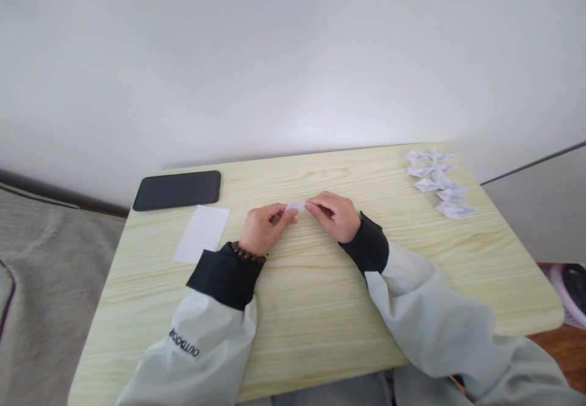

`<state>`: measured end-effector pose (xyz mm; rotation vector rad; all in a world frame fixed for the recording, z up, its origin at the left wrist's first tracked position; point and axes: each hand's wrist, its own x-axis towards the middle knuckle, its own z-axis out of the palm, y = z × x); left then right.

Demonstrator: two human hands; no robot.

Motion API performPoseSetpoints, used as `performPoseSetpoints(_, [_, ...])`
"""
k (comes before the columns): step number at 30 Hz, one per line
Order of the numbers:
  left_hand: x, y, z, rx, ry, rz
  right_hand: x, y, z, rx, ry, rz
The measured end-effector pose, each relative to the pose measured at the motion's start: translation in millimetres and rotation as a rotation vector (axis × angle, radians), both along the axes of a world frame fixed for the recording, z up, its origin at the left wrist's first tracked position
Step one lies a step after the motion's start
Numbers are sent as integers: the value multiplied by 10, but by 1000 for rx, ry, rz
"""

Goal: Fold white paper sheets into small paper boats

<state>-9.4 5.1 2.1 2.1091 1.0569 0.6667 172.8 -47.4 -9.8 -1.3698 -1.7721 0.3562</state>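
A small folded piece of white paper point(297, 206) is held between my two hands above the middle of the wooden table point(315, 308). My left hand point(263, 228) pinches its left end between thumb and fingers. At the right end, the thumb and fingertips of my right hand point(336, 215) are closed on the same paper. The fingers partly cover it, so its exact folds cannot be made out. Left of my left hand lies a flat stack or sheet of white paper point(201, 233), its lower corner near my black cuff.
A black phone point(177, 190) lies at the table's back left. Several folded white paper figures point(440, 183) sit in two rough rows at the back right. Behind the table rises a white wall point(293, 58). Grey fabric point(55, 296) lies beyond the left edge.
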Motion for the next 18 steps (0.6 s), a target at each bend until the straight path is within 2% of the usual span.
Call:
performPoseSetpoints(4, [-24,19,-33,46,-81,-21,1,-6,-11,-43,108,-25])
performPoseSetpoints(7, [-37,27,-39,63,-97,-17,-1,-11,-18,-92,132,24])
performPoseSetpoints(18, [-47,65,-25,117,-237,-68,-44,-20,-63,-21,116,153])
